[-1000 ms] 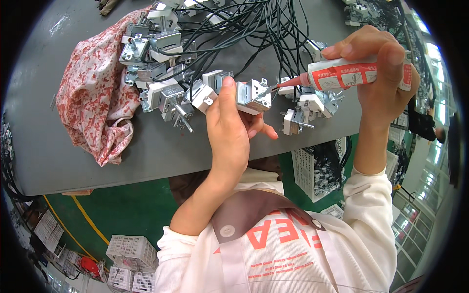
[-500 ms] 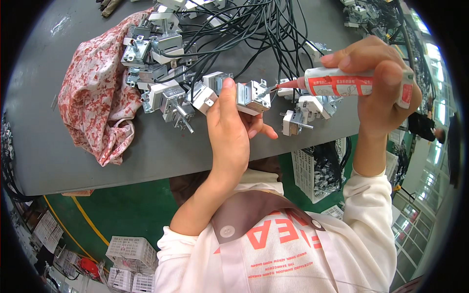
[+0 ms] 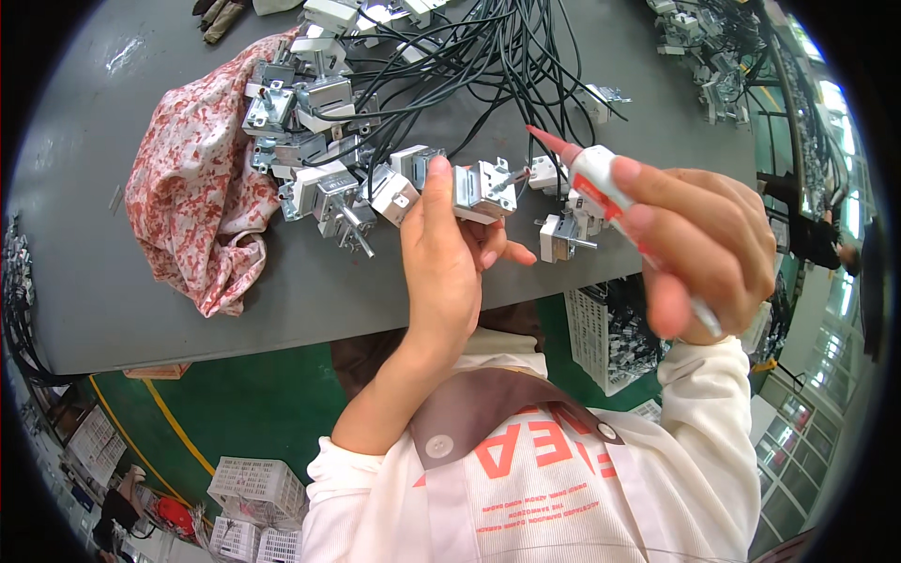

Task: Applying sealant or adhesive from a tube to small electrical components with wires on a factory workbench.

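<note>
My left hand (image 3: pixel 443 249) grips a thermostat (image 3: pixel 486 190) with a white body, a metal bracket and a short shaft pointing right. Its thumb lies on top and the fingers curl underneath. Another thermostat (image 3: pixel 409 164) sits just left of the thumb. My right hand (image 3: pixel 718 239) is wrapped around a white and red glue tube (image 3: pixel 593 174) with a tapered red nozzle. That nozzle points up and left, apart from the shaft. More thermostats (image 3: pixel 324 192) lie to the left, and a few (image 3: pixel 563 235) lie below the tube, with black leads (image 3: pixel 469 66) running up the table.
A red-and-white patterned cloth (image 3: pixel 192 192) is bunched on the left of the grey table (image 3: pixel 319 300). Gloves (image 3: pixel 221 19) lie at the far edge. More thermostats (image 3: pixel 718 75) are piled far right. White crates (image 3: pixel 596 338) stand on the green floor below.
My right hand has turned and moved lower, swinging the tube's nozzle up and away from the shaft. My left hand keeps its hold on the thermostat.
</note>
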`<state>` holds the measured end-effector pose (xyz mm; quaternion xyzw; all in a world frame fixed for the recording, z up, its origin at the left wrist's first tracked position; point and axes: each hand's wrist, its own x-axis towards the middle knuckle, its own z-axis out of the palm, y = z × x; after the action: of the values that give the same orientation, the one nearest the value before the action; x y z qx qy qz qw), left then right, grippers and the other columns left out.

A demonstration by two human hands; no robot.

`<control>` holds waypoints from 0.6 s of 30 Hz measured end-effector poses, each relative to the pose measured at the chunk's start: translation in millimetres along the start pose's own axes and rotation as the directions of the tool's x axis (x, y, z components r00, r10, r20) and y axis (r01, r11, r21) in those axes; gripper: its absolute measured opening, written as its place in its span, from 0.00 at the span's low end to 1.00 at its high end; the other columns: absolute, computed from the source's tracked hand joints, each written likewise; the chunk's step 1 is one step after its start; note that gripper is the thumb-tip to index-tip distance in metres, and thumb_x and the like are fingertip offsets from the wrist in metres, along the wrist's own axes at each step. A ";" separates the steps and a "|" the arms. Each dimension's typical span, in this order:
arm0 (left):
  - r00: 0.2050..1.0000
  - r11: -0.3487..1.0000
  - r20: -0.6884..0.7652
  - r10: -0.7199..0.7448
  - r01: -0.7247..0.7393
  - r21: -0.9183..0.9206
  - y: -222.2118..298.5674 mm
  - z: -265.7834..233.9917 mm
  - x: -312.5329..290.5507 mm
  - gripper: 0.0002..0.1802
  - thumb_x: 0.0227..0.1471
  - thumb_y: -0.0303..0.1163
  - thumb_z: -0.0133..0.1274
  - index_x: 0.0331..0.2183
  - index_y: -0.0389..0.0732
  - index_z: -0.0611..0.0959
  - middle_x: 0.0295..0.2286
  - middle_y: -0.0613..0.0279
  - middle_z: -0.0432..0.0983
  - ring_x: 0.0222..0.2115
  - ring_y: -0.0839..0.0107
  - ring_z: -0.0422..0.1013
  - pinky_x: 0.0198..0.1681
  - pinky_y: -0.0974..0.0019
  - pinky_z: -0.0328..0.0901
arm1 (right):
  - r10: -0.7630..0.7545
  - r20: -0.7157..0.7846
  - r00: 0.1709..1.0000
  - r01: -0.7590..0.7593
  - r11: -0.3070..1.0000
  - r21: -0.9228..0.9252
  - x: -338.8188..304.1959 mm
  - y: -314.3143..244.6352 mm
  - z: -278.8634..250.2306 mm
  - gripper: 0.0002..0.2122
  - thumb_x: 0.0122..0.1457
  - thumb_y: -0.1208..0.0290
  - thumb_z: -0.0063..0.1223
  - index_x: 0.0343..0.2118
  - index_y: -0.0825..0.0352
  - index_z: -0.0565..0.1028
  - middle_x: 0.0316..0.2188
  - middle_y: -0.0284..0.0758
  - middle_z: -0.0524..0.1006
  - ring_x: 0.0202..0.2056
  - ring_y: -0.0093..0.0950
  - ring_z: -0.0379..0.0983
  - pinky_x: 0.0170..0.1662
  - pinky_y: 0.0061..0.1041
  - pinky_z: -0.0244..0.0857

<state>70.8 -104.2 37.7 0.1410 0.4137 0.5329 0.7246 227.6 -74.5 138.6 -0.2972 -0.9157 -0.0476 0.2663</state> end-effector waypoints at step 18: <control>0.946 0.771 0.032 -0.323 0.282 -0.571 13.7 -2.2 -39.5 0.16 0.47 0.19 0.49 0.41 0.32 0.69 0.45 0.52 0.64 0.49 0.60 0.61 0.56 0.59 0.56 | 0.867 -0.377 0.326 -0.308 0.475 0.824 -65.4 20.5 11.0 0.21 0.61 0.52 0.35 0.26 0.66 0.71 0.24 0.40 0.73 0.25 0.29 0.72 0.16 0.17 0.59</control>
<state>56.6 -134.4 63.0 -0.1680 0.2775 0.5126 0.7950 278.9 -88.9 94.0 -0.4749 -0.4676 0.2429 0.7049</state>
